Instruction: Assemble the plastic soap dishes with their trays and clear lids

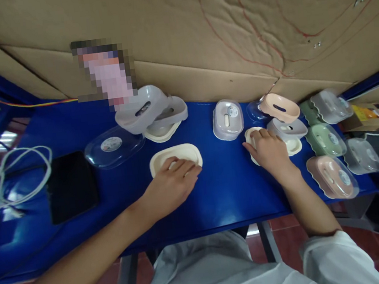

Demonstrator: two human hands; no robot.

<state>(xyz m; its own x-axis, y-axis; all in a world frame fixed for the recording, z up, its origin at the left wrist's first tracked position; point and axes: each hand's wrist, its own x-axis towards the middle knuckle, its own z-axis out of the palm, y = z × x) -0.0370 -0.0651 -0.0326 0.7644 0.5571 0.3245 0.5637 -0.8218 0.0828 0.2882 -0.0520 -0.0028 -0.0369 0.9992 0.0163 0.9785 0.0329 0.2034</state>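
My left hand lies over a shallow cream oval soap-dish base on the blue table, fingers loosely bent across its near right part. The fingertips rest on or in this base; the hand is not closed round it. Further right, my right hand covers a second cream base, thumb at its left side and fingers over its top. It appears to hold this base, though the fingertips are partly hidden. Just behind the right hand are a grey slotted tray and a peach slotted tray. Another cream base shows beside that hand.
Grey slotted trays lean on one another at the back, beside a clear lid. A lidded grey soap box stands mid-table. Several lidded boxes, including a pink one, crowd the right. A black pad and white cable lie left.
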